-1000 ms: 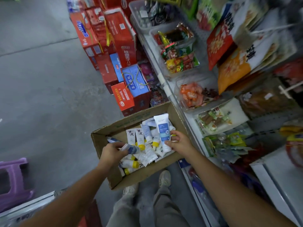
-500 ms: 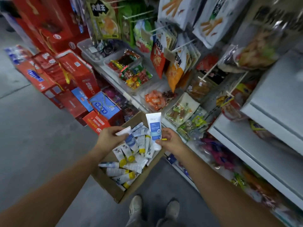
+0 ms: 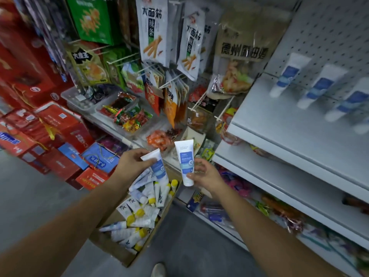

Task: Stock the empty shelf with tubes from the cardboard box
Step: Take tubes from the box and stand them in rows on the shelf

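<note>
Free front of the white shelf (image 3: 279,124); tubes (image 3: 321,86) along its back, snack bags (image 3: 237,56) just left

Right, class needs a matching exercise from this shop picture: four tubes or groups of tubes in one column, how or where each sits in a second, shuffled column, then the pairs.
Column one
1. left-hand tube
2. right-hand tube
3. yellow-capped tubes
4. three white-and-blue tubes

Column two
A. on the white shelf, against its perforated back panel
B. piled in the cardboard box
C. held upright, crimped end up
D. held tilted above the box

Pairs: 1-D, 2-C, 3-B, 4-A
</note>
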